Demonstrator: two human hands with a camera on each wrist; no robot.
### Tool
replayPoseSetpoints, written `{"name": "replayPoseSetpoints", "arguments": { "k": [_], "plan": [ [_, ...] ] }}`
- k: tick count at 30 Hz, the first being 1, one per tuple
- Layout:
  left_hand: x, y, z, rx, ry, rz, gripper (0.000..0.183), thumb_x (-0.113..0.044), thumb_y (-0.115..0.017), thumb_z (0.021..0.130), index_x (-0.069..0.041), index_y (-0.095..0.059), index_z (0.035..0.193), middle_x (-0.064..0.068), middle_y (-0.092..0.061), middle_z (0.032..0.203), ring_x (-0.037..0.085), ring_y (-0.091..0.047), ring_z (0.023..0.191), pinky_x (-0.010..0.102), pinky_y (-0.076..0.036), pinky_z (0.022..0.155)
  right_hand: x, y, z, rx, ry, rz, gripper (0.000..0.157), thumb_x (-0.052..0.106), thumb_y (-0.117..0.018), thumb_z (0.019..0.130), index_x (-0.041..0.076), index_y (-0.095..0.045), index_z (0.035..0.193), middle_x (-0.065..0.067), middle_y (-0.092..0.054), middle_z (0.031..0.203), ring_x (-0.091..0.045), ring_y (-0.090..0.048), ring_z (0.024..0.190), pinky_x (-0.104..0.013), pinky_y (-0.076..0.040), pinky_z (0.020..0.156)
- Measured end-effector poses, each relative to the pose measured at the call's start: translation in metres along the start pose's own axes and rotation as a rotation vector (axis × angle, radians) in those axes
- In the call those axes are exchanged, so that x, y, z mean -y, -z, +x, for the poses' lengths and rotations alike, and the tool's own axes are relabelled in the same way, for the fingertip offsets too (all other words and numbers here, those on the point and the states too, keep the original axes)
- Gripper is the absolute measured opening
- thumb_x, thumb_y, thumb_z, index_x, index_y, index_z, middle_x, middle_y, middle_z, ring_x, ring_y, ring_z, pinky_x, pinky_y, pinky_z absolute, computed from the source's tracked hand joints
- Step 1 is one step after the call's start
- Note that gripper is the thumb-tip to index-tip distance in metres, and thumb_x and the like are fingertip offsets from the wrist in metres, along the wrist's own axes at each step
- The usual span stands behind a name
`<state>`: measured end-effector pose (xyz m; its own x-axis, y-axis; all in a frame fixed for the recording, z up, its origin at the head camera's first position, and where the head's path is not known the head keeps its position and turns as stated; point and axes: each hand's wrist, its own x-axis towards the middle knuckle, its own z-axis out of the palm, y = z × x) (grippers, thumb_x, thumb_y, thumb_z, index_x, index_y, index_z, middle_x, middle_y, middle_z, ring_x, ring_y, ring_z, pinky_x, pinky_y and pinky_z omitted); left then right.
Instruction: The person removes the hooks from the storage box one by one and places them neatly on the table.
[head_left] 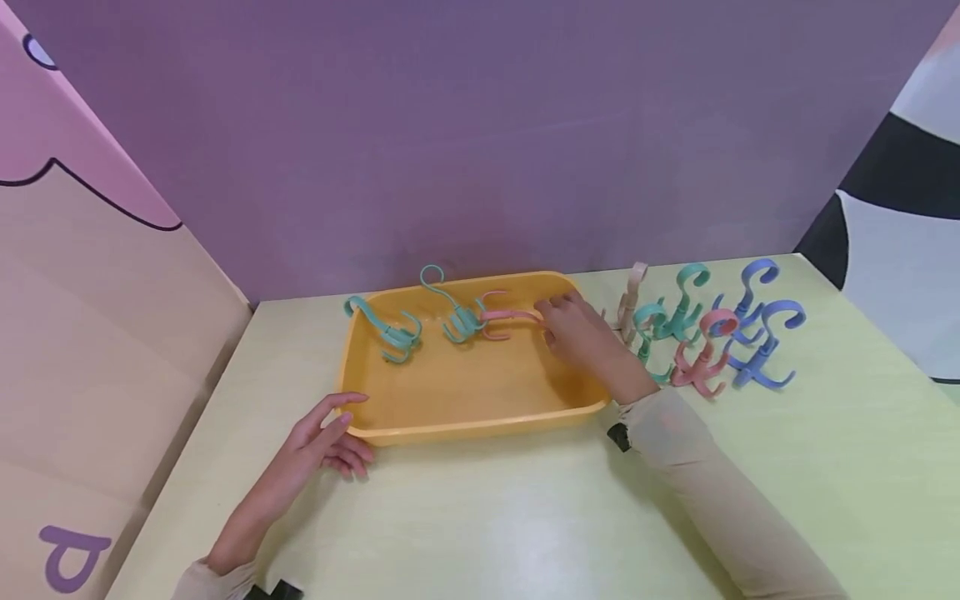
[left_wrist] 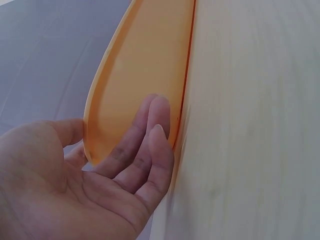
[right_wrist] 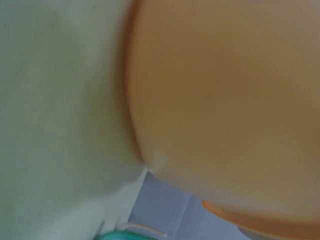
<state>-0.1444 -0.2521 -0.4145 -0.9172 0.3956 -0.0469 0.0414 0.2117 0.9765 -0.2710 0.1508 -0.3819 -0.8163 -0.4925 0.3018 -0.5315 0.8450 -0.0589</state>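
A yellow-orange plastic tray [head_left: 465,423] stands on the table, and my right hand [head_left: 581,333] reaches over its right side. Its fingers grip a pink multi-prong hook [head_left: 506,316] by the stem; the hook's curved end is hidden by the hand, while its prongs point left. Two teal hooks [head_left: 465,323] lean in the tray, one at the left wall and one near the middle. At the near left corner, my left hand [head_left: 318,442] touches the tray with loosely spread fingers. Its thumb rests at the rim [left_wrist: 89,107], other fingers along the outer wall.
Right of the tray stand several claw hooks: a beige hook [head_left: 632,300], green hooks [head_left: 681,317], a pink hook [head_left: 701,358] and blue hooks [head_left: 757,358]. A purple panel [head_left: 480,150] rises behind the table, with printed panels at both sides.
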Motion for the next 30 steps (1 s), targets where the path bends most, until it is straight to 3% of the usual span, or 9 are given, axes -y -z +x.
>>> {"name": "replayPoseSetpoints", "arguments": {
  "k": [4,7,11,16,19,23,27,30],
  "plan": [
    [0.0,-0.001,0.001,0.005,-0.013,0.001,0.045,-0.032,-0.039,0.11,-0.008,-0.036,0.148,0.027,-0.071,0.095,0.041,-0.07,0.075,0.04,-0.059,0.066,0.001,-0.005,-0.002,-0.022,0.016,-0.117,0.028,0.004,-0.074,0.084,-0.002,-0.066,0.11,-0.018,-0.067,0.09,-0.038,-0.059,0.092,-0.045,-0.049,0.088],
    [0.0,-0.002,0.002,0.002,-0.015,0.003,0.045,-0.032,-0.039,0.11,-0.008,-0.037,0.147,0.025,-0.071,0.094,0.041,-0.07,0.075,0.04,-0.059,0.065,0.002,-0.006,-0.003,-0.033,0.007,-0.134,0.021,0.002,-0.071,0.086,-0.002,-0.066,0.106,-0.019,-0.066,0.088,-0.038,-0.059,0.089,-0.045,-0.049,0.086],
    [-0.001,-0.002,0.001,-0.002,-0.009,0.002,0.045,-0.032,-0.04,0.109,-0.008,-0.037,0.147,0.025,-0.072,0.092,0.041,-0.07,0.074,0.039,-0.059,0.065,0.003,-0.007,-0.003,-0.042,0.01,-0.129,0.009,0.004,-0.07,0.088,-0.002,-0.066,0.093,-0.017,-0.063,0.08,-0.037,-0.059,0.081,-0.045,-0.051,0.077],
    [-0.001,-0.001,0.0,-0.008,-0.001,0.0,0.045,-0.033,-0.04,0.109,-0.009,-0.037,0.147,0.024,-0.072,0.093,0.04,-0.07,0.074,0.039,-0.059,0.065,0.001,-0.009,-0.002,-0.017,-0.005,-0.027,0.008,0.003,-0.073,0.084,0.001,-0.066,0.079,-0.01,-0.058,0.066,-0.03,-0.058,0.065,-0.042,-0.052,0.063],
    [-0.001,-0.001,0.0,-0.007,0.005,-0.002,0.045,-0.033,-0.039,0.11,-0.009,-0.037,0.148,0.024,-0.072,0.093,0.04,-0.07,0.075,0.039,-0.059,0.066,0.0,-0.007,-0.002,0.022,-0.03,0.068,0.004,0.0,-0.071,0.082,0.002,-0.071,0.086,-0.01,-0.068,0.076,-0.03,-0.064,0.071,-0.042,-0.057,0.067],
    [0.0,-0.001,-0.001,-0.005,0.006,-0.003,0.045,-0.033,-0.039,0.11,-0.009,-0.036,0.148,0.024,-0.072,0.093,0.041,-0.07,0.075,0.039,-0.059,0.066,0.001,0.003,-0.003,0.08,-0.034,0.192,0.024,-0.003,-0.07,0.082,-0.002,-0.072,0.106,-0.013,-0.073,0.09,-0.029,-0.066,0.08,-0.043,-0.058,0.076],
    [-0.001,0.0,-0.002,-0.005,-0.004,-0.004,0.045,-0.032,-0.039,0.11,-0.008,-0.037,0.148,0.025,-0.072,0.093,0.041,-0.07,0.074,0.04,-0.059,0.066,0.006,0.016,-0.001,0.098,-0.024,0.256,0.03,-0.004,-0.07,0.083,-0.004,-0.069,0.113,-0.01,-0.068,0.083,-0.026,-0.06,0.076,-0.042,-0.056,0.074],
    [0.0,0.0,-0.002,-0.002,-0.008,-0.001,0.044,-0.031,-0.039,0.11,-0.008,-0.037,0.147,0.025,-0.072,0.093,0.041,-0.07,0.074,0.04,-0.059,0.065,0.01,0.022,-0.001,0.091,-0.028,0.265,0.03,-0.002,-0.069,0.086,-0.003,-0.068,0.116,-0.012,-0.067,0.088,-0.028,-0.062,0.08,-0.043,-0.057,0.074]
  ]
}}
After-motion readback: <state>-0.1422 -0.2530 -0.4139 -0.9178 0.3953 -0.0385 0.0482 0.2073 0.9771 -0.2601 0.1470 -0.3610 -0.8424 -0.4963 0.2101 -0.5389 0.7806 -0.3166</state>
